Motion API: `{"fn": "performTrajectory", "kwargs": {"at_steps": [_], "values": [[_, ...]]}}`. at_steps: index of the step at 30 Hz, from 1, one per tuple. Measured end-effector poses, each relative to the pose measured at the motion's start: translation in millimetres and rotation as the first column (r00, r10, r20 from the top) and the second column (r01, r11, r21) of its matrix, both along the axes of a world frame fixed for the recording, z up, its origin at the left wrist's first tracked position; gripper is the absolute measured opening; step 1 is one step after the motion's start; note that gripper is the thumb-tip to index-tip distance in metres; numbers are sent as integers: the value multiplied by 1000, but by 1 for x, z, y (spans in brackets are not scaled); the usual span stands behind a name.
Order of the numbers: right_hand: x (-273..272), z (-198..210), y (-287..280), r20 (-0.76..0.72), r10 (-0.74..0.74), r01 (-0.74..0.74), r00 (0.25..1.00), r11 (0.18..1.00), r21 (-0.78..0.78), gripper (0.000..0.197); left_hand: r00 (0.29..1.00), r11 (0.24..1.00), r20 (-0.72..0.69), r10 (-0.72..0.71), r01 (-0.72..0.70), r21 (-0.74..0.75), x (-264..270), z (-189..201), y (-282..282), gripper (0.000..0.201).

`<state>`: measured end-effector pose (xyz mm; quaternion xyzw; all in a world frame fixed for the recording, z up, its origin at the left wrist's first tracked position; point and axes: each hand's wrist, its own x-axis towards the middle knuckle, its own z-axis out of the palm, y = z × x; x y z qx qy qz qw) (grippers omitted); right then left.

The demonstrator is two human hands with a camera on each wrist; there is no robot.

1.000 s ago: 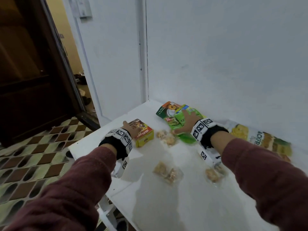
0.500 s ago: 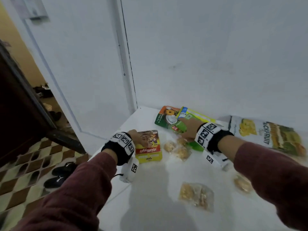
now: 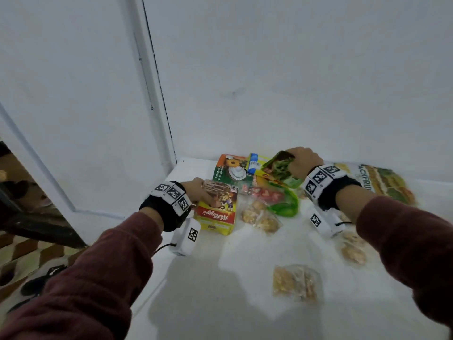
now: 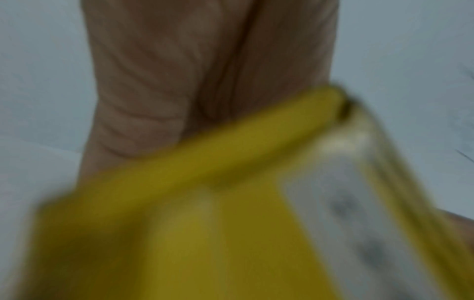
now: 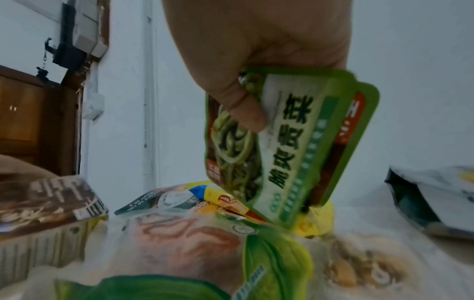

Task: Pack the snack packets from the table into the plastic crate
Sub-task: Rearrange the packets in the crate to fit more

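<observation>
My left hand (image 3: 199,191) grips a yellow and red cereal box (image 3: 217,212) at its far end, tilted up off the white table (image 3: 220,303); the left wrist view shows that box (image 4: 205,233) blurred under my palm (image 4: 205,71). My right hand (image 3: 302,161) pinches two small green snack packets (image 3: 282,169) lifted above the pile; in the right wrist view those green packets (image 5: 290,146) hang from my thumb and fingers (image 5: 246,105). Below lie a green pouch with red print (image 3: 277,200), a green and orange packet (image 3: 230,170) and a yellow packet (image 3: 256,164). No crate is in view.
A large jackfruit bag (image 3: 382,182) lies at the back right against the wall. Several clear bags of pale snacks (image 3: 295,283) are scattered on the table. The table's left edge (image 3: 157,285) drops to a tiled floor with shoes (image 3: 41,283). A white door (image 3: 81,119) stands left.
My right hand has lifted the small green packets off the pile. My left hand has raised the cereal box's far end. The camera has tilted and shifted right.
</observation>
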<state>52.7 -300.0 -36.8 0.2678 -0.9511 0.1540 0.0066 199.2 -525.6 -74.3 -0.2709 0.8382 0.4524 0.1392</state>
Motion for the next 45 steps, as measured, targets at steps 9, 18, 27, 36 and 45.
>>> {"fn": "performTrajectory", "kwargs": {"at_steps": [9,18,27,36,45], "values": [[-27,34,-8,64,-5,18,998,981,-193,28,936,804,-215,280,-106,586,-37,17,12,18],[-86,16,-3,542,-113,292,833,921,-258,36,956,675,-82,282,-137,725,-59,-12,45,22],[-107,-17,-17,670,-77,211,738,970,-121,41,983,752,0,183,-140,644,-67,-18,46,16],[-102,-13,-20,504,50,-85,862,995,48,23,993,825,-44,111,-68,561,-63,-11,43,12],[-75,39,12,303,147,-73,942,967,-242,12,945,858,-279,171,-3,514,-45,29,28,15]]}}
